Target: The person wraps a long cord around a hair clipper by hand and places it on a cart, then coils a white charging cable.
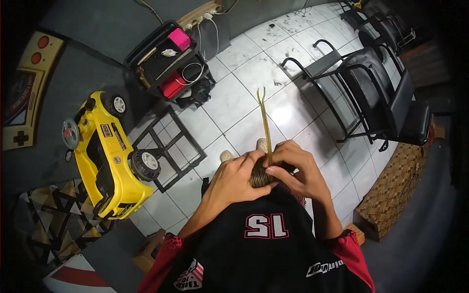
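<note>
A coil of brown-gold twin cable (260, 177) is held in front of my black jersey, close to my belly. My left hand (235, 177) is wrapped around the coil's left side, its thumb along the lower edge. On the other side, my right hand (297, 171) is closed, with thumb and fingers pinching at the base of the cable's free length (266, 127). That length sticks up away from me and splits into two thin strands at its tip. Part of the coil is hidden behind my fingers.
White floor tiles (239, 105) lie ahead, with dark smudges. A yellow toy car (105, 156) stands at left beside a black metal frame (178, 132). Farther off is a black cart (168, 63); at right are black chairs (371, 88) and a woven box (391, 190).
</note>
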Demonstrator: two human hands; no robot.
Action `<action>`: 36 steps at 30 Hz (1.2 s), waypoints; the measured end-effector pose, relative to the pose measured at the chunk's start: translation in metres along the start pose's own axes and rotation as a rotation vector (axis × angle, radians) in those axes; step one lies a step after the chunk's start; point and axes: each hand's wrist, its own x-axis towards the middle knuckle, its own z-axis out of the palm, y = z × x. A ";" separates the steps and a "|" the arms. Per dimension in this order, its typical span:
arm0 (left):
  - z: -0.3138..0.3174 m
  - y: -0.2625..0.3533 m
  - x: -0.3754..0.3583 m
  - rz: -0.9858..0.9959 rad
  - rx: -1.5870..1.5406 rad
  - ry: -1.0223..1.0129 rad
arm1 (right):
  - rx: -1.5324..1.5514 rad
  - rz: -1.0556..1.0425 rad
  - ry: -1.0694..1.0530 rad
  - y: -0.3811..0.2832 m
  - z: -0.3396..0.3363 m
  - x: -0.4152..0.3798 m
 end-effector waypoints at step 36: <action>-0.016 -0.015 0.023 0.033 -0.168 -0.503 | 0.290 0.141 -0.084 0.002 -0.014 0.015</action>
